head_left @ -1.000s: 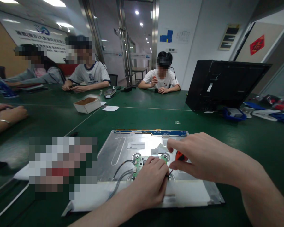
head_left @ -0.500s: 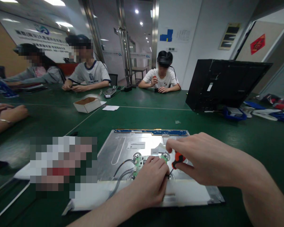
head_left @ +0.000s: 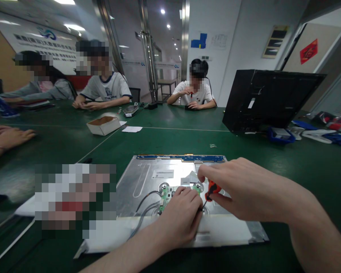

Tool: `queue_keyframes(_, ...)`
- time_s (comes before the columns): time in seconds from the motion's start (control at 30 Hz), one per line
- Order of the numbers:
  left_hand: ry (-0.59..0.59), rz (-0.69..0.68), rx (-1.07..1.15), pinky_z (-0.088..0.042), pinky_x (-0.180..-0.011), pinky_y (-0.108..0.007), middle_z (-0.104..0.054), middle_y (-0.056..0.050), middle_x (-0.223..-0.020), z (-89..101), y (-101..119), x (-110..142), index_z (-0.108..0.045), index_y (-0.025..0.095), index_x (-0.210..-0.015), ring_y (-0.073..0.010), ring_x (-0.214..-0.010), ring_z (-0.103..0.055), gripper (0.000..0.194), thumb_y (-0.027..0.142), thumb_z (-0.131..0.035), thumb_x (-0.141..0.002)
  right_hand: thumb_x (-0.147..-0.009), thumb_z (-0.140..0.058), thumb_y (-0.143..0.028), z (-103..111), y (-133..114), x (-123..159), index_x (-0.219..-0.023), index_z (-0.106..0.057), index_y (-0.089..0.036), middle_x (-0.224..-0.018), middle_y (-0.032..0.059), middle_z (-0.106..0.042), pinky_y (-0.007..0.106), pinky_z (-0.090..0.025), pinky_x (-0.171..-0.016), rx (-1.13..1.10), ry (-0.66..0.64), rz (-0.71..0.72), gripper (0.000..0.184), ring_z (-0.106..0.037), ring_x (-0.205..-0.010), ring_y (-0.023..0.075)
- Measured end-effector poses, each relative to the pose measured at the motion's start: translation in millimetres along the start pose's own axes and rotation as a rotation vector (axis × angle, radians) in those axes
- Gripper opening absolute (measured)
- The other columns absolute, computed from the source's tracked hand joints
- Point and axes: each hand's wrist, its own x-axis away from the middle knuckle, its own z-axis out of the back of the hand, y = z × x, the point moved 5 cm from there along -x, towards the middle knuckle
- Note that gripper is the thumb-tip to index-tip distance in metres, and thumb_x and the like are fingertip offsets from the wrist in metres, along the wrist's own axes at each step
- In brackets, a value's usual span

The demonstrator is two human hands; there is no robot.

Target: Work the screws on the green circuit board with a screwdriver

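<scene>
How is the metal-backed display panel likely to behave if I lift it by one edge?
The display panel should stay fairly stiff, given its broad metal back. Its exposed green circuit board looks fragile, so pressure there may do damage. The loosely curving cables are probably floppy and could snag.

Circuit board (head_left: 166, 196) on panel (head_left: 130, 189).

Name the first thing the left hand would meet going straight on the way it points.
Probably the orange-and-black screwdriver in the right hand, just beyond the left hand; depth is hard to judge from this view.
</scene>
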Motion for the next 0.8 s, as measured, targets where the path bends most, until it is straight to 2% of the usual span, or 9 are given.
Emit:
queue_keyframes(0.1, 0.004, -0.007, -0.004, -0.040, -0.088, -0.043, -0.060, -0.008, -0.096, -1.1, -0.9, -0.7, -0.054, 0.018, -0.090, -0.0247, -0.091, -0.053, 0.008, 0.018, -0.047, -0.086, -0.085, -0.054, -0.020, -0.2, -1.2, -0.1, -0.095, -0.051, -0.025, -0.085, -0.0009, -0.067, 0.027, -0.030, -0.056, 0.001, -0.019, 0.007, 0.012, -0.060, -0.072, 0.0181)
queue_keyframes(0.27, 0.016, -0.007, 0.006, -0.040, -0.088, -0.042, -0.061, -0.007, -0.097, -0.4, -1.0, -0.6, -0.055, 0.018, -0.090, -0.0249, -0.093, -0.054, 0.007, 0.018, -0.048, -0.087, -0.088, -0.056, -0.034, -1.3, 2.4, -3.6, -0.092, -0.054, -0.026, -0.078, -0.0007, -0.067, 0.027, -0.027, -0.052, 0.064, -0.013, -0.060, 0.009, -0.060, -0.066, 0.0191)
queue_keyframes(0.37, 0.008, -0.001, 0.016, -0.039, -0.089, -0.043, -0.061, -0.007, -0.096, -0.2, -0.6, -0.1, -0.054, 0.018, -0.087, -0.0249, -0.093, -0.054, 0.006, 0.017, -0.049, -0.085, -0.088, -0.055, -0.030, -2.4, 3.9, -3.9, -0.092, -0.054, -0.026, -0.079, -0.0016, -0.067, 0.027, -0.027, -0.052, 0.060, -0.006, -0.058, 0.006, -0.060, -0.065, 0.0188)
queue_keyframes(0.57, 0.024, -0.007, -0.002, -0.040, -0.087, -0.042, -0.060, -0.007, -0.095, -1.6, -1.2, 0.3, -0.054, 0.018, -0.090, -0.0241, -0.091, -0.054, 0.007, 0.017, -0.047, -0.087, -0.085, -0.055, -0.021, -2.1, -0.1, 0.8, -0.095, -0.051, -0.025, -0.087, -0.0013, -0.067, 0.027, -0.030, -0.054, 0.020, -0.020, -0.006, 0.011, -0.060, -0.069, 0.0177)
queue_keyframes(0.8, 0.018, -0.007, 0.006, -0.041, -0.085, -0.042, -0.060, -0.008, -0.097, -1.3, -1.8, -0.6, -0.055, 0.018, -0.090, -0.0249, -0.093, -0.054, 0.008, 0.018, -0.047, -0.087, -0.087, -0.057, -0.031, -3.0, 2.9, -3.1, -0.092, -0.053, -0.026, -0.080, -0.0015, -0.067, 0.027, -0.027, -0.052, 0.053, -0.005, -0.050, 0.008, -0.059, -0.065, 0.0182)
